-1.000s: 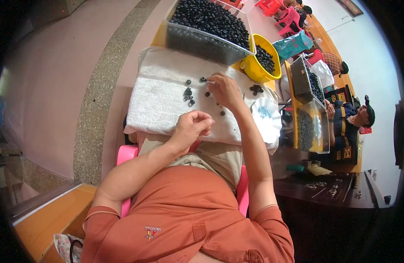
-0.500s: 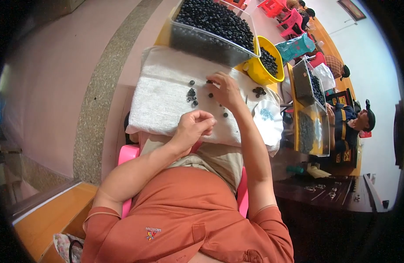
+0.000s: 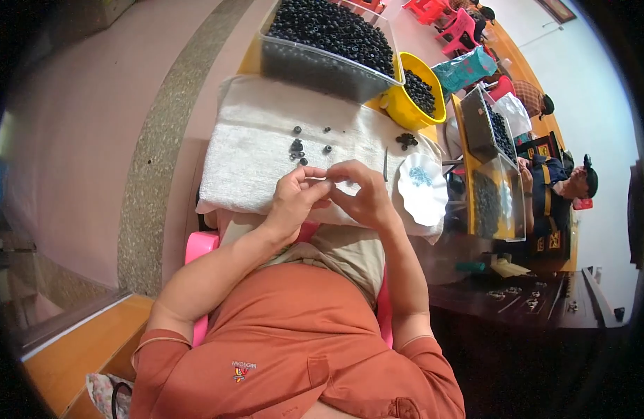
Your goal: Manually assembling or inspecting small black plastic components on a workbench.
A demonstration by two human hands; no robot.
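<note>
Above the near part of a white towel [image 3: 249, 167], my two hands meet at the fingertips. My left hand [image 3: 294, 202] is closed in a pinch, thumb against forefinger. Against it my right hand [image 3: 367, 199] pinches too, its thumb and forefinger making a loop. Whatever sits between the fingertips is too small and covered to make out. Just beyond the hands lie several small black ring-like parts [image 3: 297, 146], a few of them bunched together. One black part [image 3: 327, 149] stands alone to their right. A further small pile of black parts [image 3: 406, 140] rests at the right.
A thin dark tool [image 3: 385, 165] lies beside a white scalloped plate [image 3: 425, 207] holding tiny light-blue pieces [image 3: 420, 175]. Behind stand a clear bin [image 3: 322, 73] full of black parts and a yellow basket [image 3: 400, 112]. A co-worker [image 3: 556, 188] sits to the right by more clear bins.
My right hand has come back from the far part of the towel to meet my left fingertips. My left hand has shifted slightly left.
</note>
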